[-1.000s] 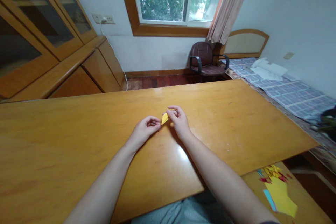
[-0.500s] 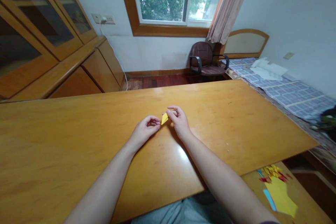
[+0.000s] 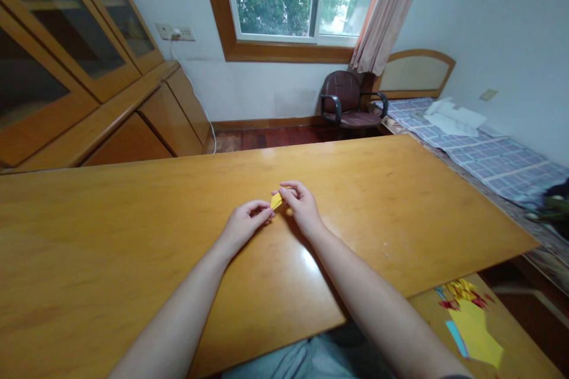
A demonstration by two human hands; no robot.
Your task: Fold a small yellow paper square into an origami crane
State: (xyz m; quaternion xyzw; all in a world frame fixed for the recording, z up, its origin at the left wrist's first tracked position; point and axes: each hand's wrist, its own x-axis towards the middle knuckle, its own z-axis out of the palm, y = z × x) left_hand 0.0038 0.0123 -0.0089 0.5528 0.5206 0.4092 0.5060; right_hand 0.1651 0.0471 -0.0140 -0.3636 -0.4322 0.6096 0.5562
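Observation:
A small folded piece of yellow paper (image 3: 277, 201) is held just above the wooden table (image 3: 133, 231), near its middle. My right hand (image 3: 301, 208) pinches its right end with thumb and fingers curled over it. My left hand (image 3: 246, 224) rests on the table with its fingers closed, their tips meeting the paper's left end.
A lower wooden surface at the bottom right holds yellow, red and blue paper pieces (image 3: 471, 317). Beyond the table stand a dark office chair (image 3: 347, 103) and a bed with a checked cover (image 3: 484, 151). Wooden cabinets (image 3: 80, 71) line the left wall.
My left hand has lowered a little and closed in on the paper's left end. The paper has tilted flatter and shifted slightly left. My right hand has barely moved.

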